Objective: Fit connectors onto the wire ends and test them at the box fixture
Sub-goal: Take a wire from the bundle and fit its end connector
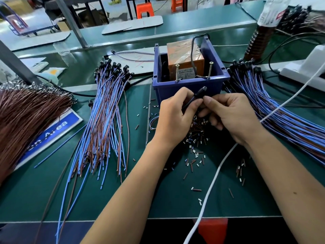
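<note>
My left hand (pixel 175 113) and my right hand (pixel 232 115) meet just in front of the blue box fixture (pixel 190 85). Between their fingertips they pinch a black connector (pixel 199 93) on a dark lead, its head pointing up towards the box. A blue and brown wire loop (pixel 152 122) sticks out left of my left hand. The box holds an orange block (pixel 184 53) and two upright screws (pixel 177 72) at its front rim. A fanned bundle of blue and brown wires with black connectors (pixel 105 110) lies to the left, another bundle (pixel 281 113) to the right.
Cut bits of wire sleeve (pixel 195 155) litter the green mat below my hands. A brown wire bundle (pixel 26 117) and a blue sign (pixel 52 134) lie far left. A white cable (pixel 216 175) crosses under my right forearm. A white device (pixel 306 67) sits at right.
</note>
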Tool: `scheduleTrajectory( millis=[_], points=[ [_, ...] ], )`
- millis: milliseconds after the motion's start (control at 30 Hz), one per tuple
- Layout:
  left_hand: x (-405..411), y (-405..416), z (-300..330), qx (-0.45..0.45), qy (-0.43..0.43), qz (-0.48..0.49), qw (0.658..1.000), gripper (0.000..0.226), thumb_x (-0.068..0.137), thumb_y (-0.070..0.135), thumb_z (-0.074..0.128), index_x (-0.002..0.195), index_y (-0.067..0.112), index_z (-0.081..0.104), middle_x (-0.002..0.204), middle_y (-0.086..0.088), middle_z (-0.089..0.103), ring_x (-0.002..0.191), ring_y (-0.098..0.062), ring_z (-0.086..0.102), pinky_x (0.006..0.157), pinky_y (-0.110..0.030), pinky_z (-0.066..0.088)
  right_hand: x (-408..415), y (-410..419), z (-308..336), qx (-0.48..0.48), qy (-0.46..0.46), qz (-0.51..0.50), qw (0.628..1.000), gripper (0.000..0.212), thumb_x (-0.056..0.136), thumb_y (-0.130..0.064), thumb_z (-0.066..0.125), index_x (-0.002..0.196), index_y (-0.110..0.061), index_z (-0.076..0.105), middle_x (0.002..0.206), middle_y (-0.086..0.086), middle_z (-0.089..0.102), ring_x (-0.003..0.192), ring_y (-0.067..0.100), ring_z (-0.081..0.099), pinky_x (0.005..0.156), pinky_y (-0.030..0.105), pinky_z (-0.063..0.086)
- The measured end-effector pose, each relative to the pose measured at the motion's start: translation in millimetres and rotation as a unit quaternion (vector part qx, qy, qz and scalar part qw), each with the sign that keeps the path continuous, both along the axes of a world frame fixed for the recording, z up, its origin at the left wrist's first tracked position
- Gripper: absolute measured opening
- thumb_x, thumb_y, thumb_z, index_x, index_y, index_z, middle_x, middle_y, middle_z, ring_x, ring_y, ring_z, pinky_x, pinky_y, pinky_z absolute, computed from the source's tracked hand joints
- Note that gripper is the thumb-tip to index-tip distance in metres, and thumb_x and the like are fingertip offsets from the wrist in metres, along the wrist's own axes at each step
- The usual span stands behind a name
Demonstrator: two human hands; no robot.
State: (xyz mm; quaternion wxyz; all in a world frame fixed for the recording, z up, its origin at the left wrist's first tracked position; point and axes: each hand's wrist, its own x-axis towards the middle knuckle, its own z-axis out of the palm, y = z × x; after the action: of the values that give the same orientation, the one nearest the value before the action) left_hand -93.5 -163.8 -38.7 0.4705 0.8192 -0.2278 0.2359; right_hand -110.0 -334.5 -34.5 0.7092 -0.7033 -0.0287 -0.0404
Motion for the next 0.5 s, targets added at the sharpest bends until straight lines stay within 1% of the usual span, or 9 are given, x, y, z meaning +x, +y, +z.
scheduleTrajectory(
  millis=[67, 167, 233, 267, 300, 400, 433, 500],
  points=[
    [2.0, 2.4, -0.4, -0.001, 0.013, -0.019, 1.0, 0.01, 0.094, 0.01, 0.072, 0.086, 0.009, 0.065, 0.066, 0.017, 0.053, 0.059, -0.001, 0.048, 0.059, -0.015, 0.035, 1.3, -1.2, -1.2, 0.005, -0.001, -0.012, 1.0, 0.024, 0.101, -0.023, 0.066, 0.084, -0.011, 0.078, 0.072, 0.013, 0.075, 0.039, 0.012, 0.048, 0.033, 0.02, 0.034],
    [1.9, 1.9, -1.7, -0.026, 0.042, -0.035, 0.998, 0.009, 0.09, 0.005, 0.074, 0.083, 0.009, 0.07, 0.067, 0.01, 0.061, 0.061, -0.002, 0.052, 0.06, -0.02, 0.04, 1.6, -1.8, -2.4, -0.015, -0.012, -0.027, 0.999, 0.026, 0.101, -0.026, 0.067, 0.081, -0.014, 0.078, 0.069, 0.013, 0.074, 0.038, 0.014, 0.047, 0.032, 0.02, 0.032],
    [0.3, -0.5, -2.2, -0.054, 0.063, -0.043, 0.996, 0.01, 0.09, 0.006, 0.074, 0.081, 0.01, 0.071, 0.068, 0.002, 0.066, 0.062, -0.012, 0.057, 0.058, -0.028, 0.045, 1.6, -1.0, -2.3, -0.018, -0.018, -0.036, 0.999, 0.027, 0.101, -0.027, 0.068, 0.079, -0.014, 0.077, 0.064, 0.011, 0.071, 0.037, 0.014, 0.047, 0.032, 0.02, 0.031],
    [0.0, -1.7, -2.2, -0.063, 0.069, -0.045, 0.995, 0.01, 0.09, 0.007, 0.075, 0.081, 0.011, 0.071, 0.069, 0.0, 0.067, 0.063, -0.018, 0.059, 0.059, -0.03, 0.047, 1.5, -1.9, -2.1, -0.016, -0.021, -0.045, 0.999, 0.028, 0.101, -0.027, 0.068, 0.078, -0.013, 0.076, 0.061, 0.01, 0.07, 0.037, 0.014, 0.046, 0.032, 0.02, 0.031],
    [0.3, -1.8, -2.3, -0.073, 0.074, -0.042, 0.994, 0.011, 0.09, 0.007, 0.075, 0.08, 0.012, 0.071, 0.07, 0.0, 0.068, 0.064, -0.02, 0.061, 0.06, -0.031, 0.048, 1.9, -3.7, -2.0, -0.008, -0.023, -0.062, 0.998, 0.029, 0.101, -0.027, 0.067, 0.078, -0.011, 0.075, 0.058, 0.009, 0.068, 0.037, 0.014, 0.046, 0.032, 0.02, 0.03],
    [3.7, 3.1, -2.6, -0.111, 0.084, -0.016, 0.99, 0.015, 0.091, 0.009, 0.075, 0.079, 0.017, 0.07, 0.072, 0.003, 0.072, 0.065, -0.01, 0.064, 0.063, -0.026, 0.051, 4.4, -14.8, 0.5, 0.02, -0.019, -0.126, 0.992, 0.03, 0.101, -0.029, 0.068, 0.079, -0.011, 0.074, 0.055, 0.006, 0.064, 0.037, 0.011, 0.046, 0.035, 0.019, 0.031],
    [4.2, 4.5, -2.5, -0.119, 0.087, -0.011, 0.989, 0.016, 0.091, 0.01, 0.075, 0.079, 0.018, 0.069, 0.072, 0.003, 0.073, 0.064, -0.013, 0.066, 0.063, -0.029, 0.052, 4.6, -15.7, 1.4, 0.021, -0.018, -0.131, 0.991, 0.028, 0.101, -0.029, 0.069, 0.079, -0.012, 0.074, 0.056, 0.005, 0.065, 0.038, 0.011, 0.046, 0.035, 0.019, 0.031],
    [3.9, 4.1, -1.9, -0.123, 0.098, -0.008, 0.987, 0.015, 0.091, 0.011, 0.075, 0.078, 0.017, 0.07, 0.073, 0.001, 0.074, 0.066, -0.025, 0.069, 0.066, -0.039, 0.056, 2.7, -10.7, 1.7, 0.015, -0.021, -0.105, 0.994, 0.02, 0.098, -0.026, 0.073, 0.082, -0.015, 0.076, 0.061, 0.006, 0.068, 0.039, 0.013, 0.047, 0.036, 0.02, 0.032]
  ],
)
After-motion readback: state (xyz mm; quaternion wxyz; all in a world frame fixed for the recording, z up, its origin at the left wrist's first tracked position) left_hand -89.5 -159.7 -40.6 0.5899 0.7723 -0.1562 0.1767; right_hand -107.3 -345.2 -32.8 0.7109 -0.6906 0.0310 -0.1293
